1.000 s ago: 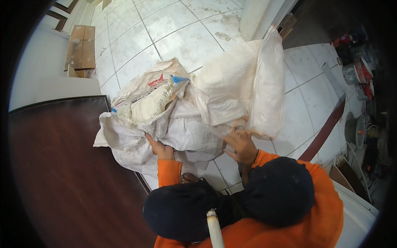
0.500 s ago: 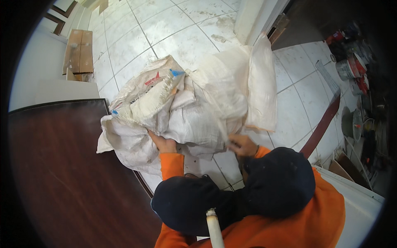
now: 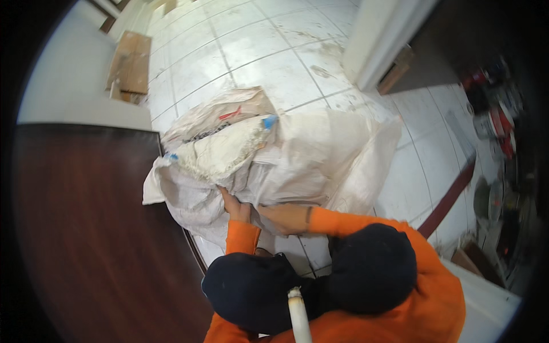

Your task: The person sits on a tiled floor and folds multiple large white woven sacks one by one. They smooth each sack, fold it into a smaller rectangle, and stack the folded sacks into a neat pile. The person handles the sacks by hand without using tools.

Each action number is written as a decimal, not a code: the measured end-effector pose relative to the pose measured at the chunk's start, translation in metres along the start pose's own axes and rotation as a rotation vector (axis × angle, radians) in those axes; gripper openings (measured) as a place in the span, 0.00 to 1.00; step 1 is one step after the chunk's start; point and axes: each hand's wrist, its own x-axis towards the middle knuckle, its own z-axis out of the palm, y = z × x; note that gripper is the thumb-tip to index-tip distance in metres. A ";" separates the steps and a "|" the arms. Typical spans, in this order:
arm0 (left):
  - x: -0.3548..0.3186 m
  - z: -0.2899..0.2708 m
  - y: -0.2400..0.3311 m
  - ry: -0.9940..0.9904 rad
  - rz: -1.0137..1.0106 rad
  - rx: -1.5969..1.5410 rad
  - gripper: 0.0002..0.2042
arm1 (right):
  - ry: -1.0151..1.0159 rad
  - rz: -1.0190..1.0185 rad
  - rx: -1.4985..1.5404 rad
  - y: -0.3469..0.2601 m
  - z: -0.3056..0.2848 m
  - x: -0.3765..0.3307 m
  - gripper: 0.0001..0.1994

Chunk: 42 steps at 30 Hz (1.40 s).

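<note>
A heap of white woven sacks lies on the tiled floor in front of my knees. My left hand (image 3: pixel 235 208) grips the near edge of a woven sack (image 3: pixel 197 197), thumb pointing away from me. Close beside it, my right hand (image 3: pixel 286 219) reaches across from the right, fingers curled at the sack's near edge; its fingertips are partly hidden. On top lies a folded sack (image 3: pixel 220 146) with a frayed mouth, blue corner patches and red and dark print. A pale sack (image 3: pixel 329 151) spreads out to the right.
A dark brown panel (image 3: pixel 91 228) stands close on the left. Behind it is a cardboard piece (image 3: pixel 130 63). At the right are a white door frame (image 3: pixel 372 46), a dark red strip (image 3: pixel 449 197) and red-and-white tubs (image 3: pixel 496 123). A white, cigarette-like stick (image 3: pixel 298 314) juts into view below.
My right hand has swept left along the near edge to beside my left hand. The pale sack on the right, which stood up in a fold, now lies lower and spread out.
</note>
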 end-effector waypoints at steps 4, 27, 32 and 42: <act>0.012 -0.025 0.006 0.127 0.013 -0.029 0.37 | 0.216 -0.140 -0.436 -0.021 -0.101 0.006 0.17; -0.066 0.091 0.061 -0.571 1.187 2.178 0.54 | -0.081 -0.313 -0.806 0.069 -0.115 0.098 0.20; -0.009 0.072 0.038 -0.706 1.083 2.248 0.54 | 0.293 -0.330 -0.767 0.074 -0.104 0.068 0.22; 0.007 0.061 0.042 -0.788 1.113 2.121 0.30 | 0.387 -0.061 -0.596 0.052 -0.120 0.035 0.18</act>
